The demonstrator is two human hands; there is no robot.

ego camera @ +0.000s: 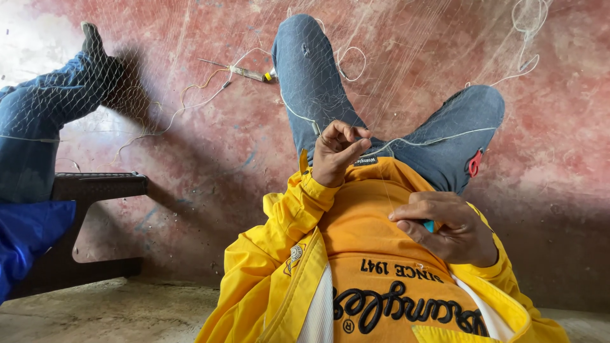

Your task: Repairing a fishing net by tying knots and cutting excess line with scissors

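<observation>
Nearest camera: orange shirt (pixel 381 267) with dark lettering, under an open yellow jacket (pixel 273 254), at 6 o'clock.
Work thing: fine, near-transparent fishing net (pixel 406 51), draped over both raised knees and running up to 12 o'clock; a thicker pale edge cord (pixel 438 137) crosses the lap at centre.
Left hand (pixel 337 152): at centre, fingers curled shut, fingertips pinching the cord and mesh where they meet.
Right hand (pixel 448 225): at 4 o'clock, resting on the shirt, fingers closed round a small teal tool (pixel 429 225), mostly hidden; a thin strand seems to run up from it toward the left hand.
Step in hand: judged to be mending or tying mesh to the edge cord, the left hand fixing the spot and the right carrying the thread.
Next move calls for: steady tension at the pinch and a clean pass of the tool through a single mesh, which is hard to see.
Legs: blue jeans (pixel 311 82), knees up at 12 and 2 o'clock.
Beyond: slim yellow-tipped tool (pixel 251 74) with loose cord at 11 o'clock, against a red-stained wall (pixel 572 127).
Far left: another person's jeans-clad leg (pixel 44 114) at 9 o'clock, over a dark bench (pixel 95 185).
</observation>
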